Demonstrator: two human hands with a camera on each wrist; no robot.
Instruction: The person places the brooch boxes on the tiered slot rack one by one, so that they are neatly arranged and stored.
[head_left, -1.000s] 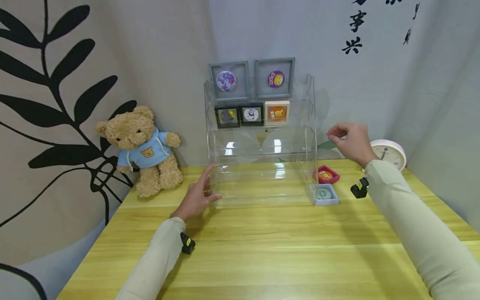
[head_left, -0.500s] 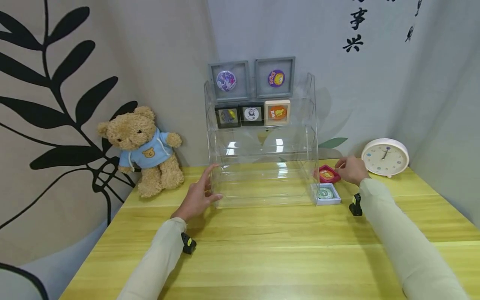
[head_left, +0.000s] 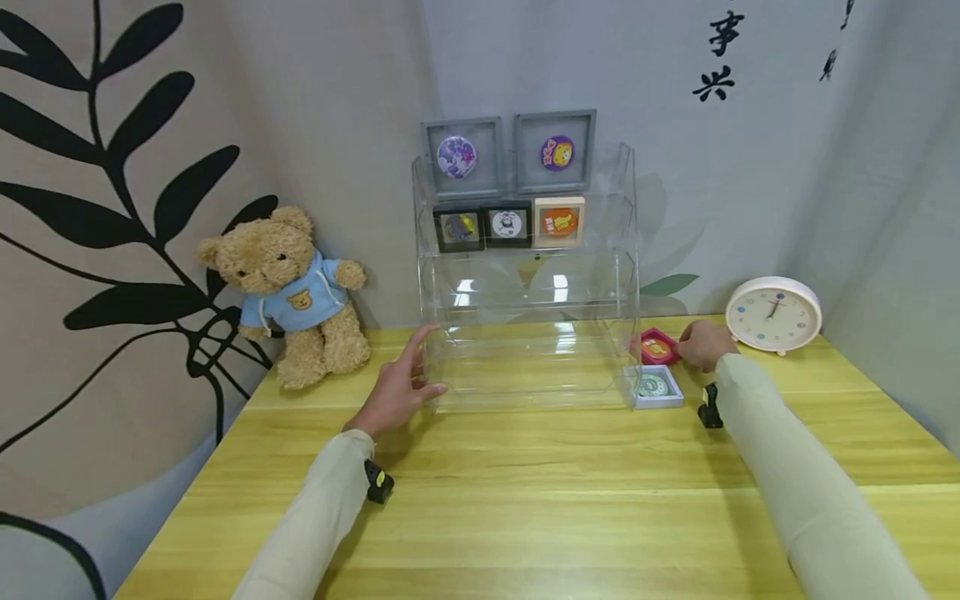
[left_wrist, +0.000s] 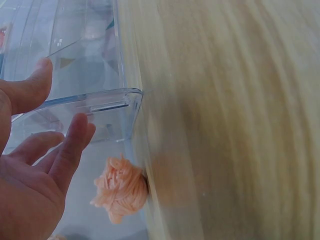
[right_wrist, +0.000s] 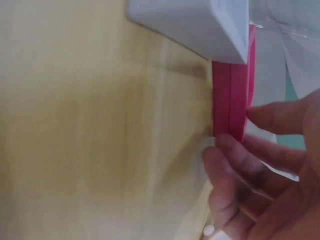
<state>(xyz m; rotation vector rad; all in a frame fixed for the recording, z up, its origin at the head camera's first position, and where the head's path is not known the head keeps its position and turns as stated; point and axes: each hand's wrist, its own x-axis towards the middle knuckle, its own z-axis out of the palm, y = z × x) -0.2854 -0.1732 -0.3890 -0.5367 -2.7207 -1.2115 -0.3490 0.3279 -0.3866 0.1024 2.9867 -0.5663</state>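
Note:
A clear acrylic display rack (head_left: 525,367) stands on the wooden table. My left hand (head_left: 393,390) holds its left side panel; in the left wrist view the thumb (left_wrist: 37,90) lies on one side of the panel and the fingers (left_wrist: 70,150) on the other. Beside the rack's right end, my right hand (head_left: 705,345) pinches the edge of a red framed badge box (head_left: 657,347). In the right wrist view the thumb (right_wrist: 277,117) touches its face and fingertips meet its side. A pale lilac framed badge box (head_left: 660,388) lies just in front of the red one.
Two grey framed badges (head_left: 465,158) stand on the rack's top tier. Below are two black frames (head_left: 459,231) and a cream frame (head_left: 558,222). A teddy bear (head_left: 292,292) sits left, a round white clock (head_left: 774,313) right. Curtains (head_left: 780,167) hang behind.
My right hand has come down from above the table, in front of the clock, to the red box's edge. The left hand keeps its place on the rack.

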